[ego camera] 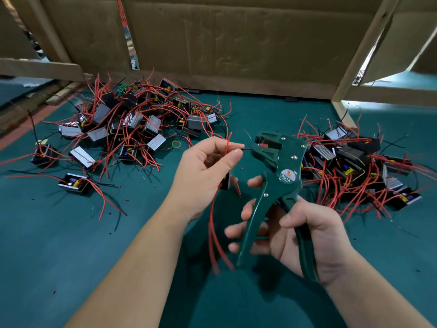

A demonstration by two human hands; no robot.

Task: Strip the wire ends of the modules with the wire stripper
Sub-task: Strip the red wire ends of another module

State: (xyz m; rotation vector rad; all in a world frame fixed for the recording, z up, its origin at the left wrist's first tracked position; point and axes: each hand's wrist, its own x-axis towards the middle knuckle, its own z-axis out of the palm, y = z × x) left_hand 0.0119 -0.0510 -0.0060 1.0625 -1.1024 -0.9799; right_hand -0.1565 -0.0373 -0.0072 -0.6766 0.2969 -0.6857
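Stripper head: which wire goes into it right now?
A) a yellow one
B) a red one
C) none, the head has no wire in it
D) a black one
D: the black wire pinched by the left hand runs straight into the head of the stripper, while the red wires hang below that hand, clear of the tool.

Head view, looking down, close.
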